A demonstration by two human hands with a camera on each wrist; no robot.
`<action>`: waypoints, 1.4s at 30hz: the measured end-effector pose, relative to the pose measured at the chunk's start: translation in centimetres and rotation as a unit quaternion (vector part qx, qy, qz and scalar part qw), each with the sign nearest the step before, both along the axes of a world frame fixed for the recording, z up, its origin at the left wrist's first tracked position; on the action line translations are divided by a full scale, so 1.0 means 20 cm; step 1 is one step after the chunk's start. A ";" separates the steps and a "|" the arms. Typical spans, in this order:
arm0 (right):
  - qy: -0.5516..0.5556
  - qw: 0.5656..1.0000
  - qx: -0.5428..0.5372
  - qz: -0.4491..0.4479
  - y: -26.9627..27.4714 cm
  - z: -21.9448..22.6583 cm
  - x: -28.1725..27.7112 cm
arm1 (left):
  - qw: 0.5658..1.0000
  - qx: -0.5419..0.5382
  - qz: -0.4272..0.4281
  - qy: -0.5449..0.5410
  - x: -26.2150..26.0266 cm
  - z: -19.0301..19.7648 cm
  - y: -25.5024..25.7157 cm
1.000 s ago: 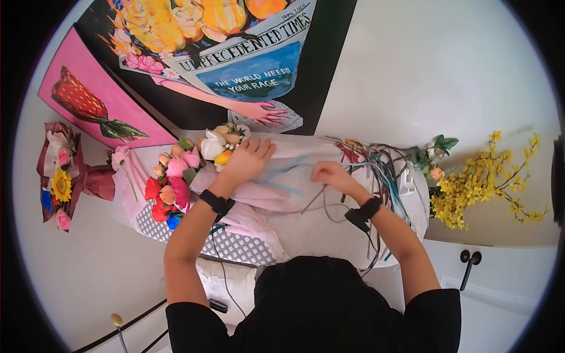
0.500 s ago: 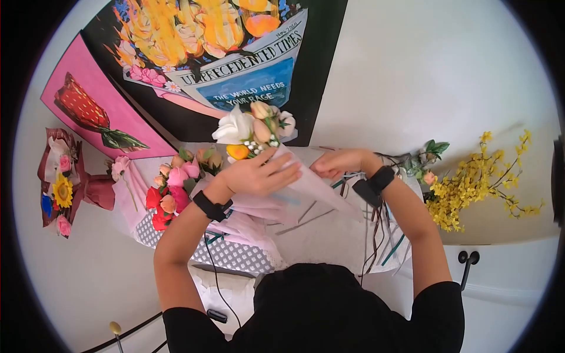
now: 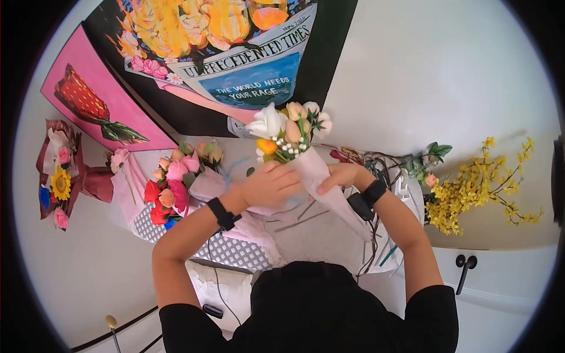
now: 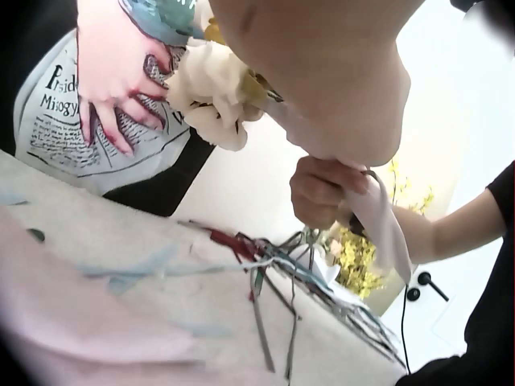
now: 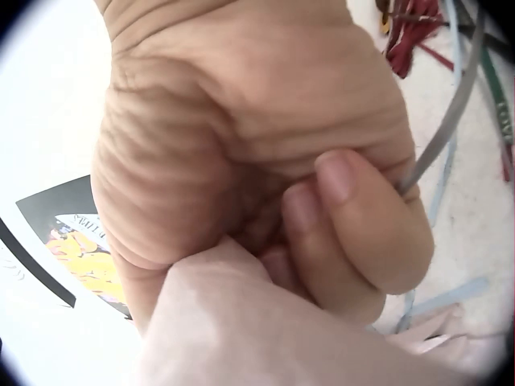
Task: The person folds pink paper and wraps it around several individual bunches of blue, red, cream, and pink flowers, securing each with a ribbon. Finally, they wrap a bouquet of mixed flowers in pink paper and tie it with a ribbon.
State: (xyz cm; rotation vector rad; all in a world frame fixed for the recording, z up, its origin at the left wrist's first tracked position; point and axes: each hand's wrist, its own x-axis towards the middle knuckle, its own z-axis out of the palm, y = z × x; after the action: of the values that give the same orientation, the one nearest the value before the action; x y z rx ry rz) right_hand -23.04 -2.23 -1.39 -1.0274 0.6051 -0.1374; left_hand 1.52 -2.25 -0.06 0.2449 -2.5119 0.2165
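A small bouquet (image 3: 288, 130) of white, peach and orange flowers stands tilted above the table, wrapped in a pale pink sheet (image 3: 336, 209) that tapers toward the lower right. My left hand (image 3: 273, 183) holds it from the left, just below the blooms. From the right, my right hand (image 3: 344, 176) grips the wrap, its thumb lying across the front. Curled fingers (image 5: 362, 225) show in the right wrist view, with the pink wrap coming out beneath them. A grey ribbon (image 5: 451, 112) also runs out of that hand. White petals (image 4: 211, 84) show beyond my left hand in its wrist view.
Red, pink and peach flowers (image 3: 170, 182) lie at the table's left. Loose ribbons (image 3: 388, 170) are heaped at the right, near yellow blossom branches (image 3: 465, 200). Paintings (image 3: 247, 65) lean at the back. A wrapped bouquet with a sunflower (image 3: 60, 182) is at the far left.
The bouquet has come up off the table in my left hand and shifted right. My right hand, earlier low over the table with the grey ribbon, now grips the wrap.
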 end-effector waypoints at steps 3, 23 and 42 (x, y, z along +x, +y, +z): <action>0.021 1.000 -0.023 0.005 0.02 -0.02 -0.02 | 0.952 0.303 0.043 0.014 -0.03 -0.11 0.14; 0.301 0.923 -0.240 -0.009 0.02 -0.52 0.10 | 0.964 0.253 0.029 -0.082 -0.13 -0.38 0.25; 0.414 0.823 -0.383 0.058 0.08 -0.24 -0.06 | 0.766 0.626 0.032 0.142 -0.29 -0.54 0.10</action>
State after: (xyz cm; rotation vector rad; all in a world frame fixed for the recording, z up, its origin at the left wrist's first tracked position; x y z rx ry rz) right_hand -24.32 -0.60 -6.11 -1.9350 1.3371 0.2193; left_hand -4.26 -0.23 -10.91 0.7951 -1.9346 -1.4136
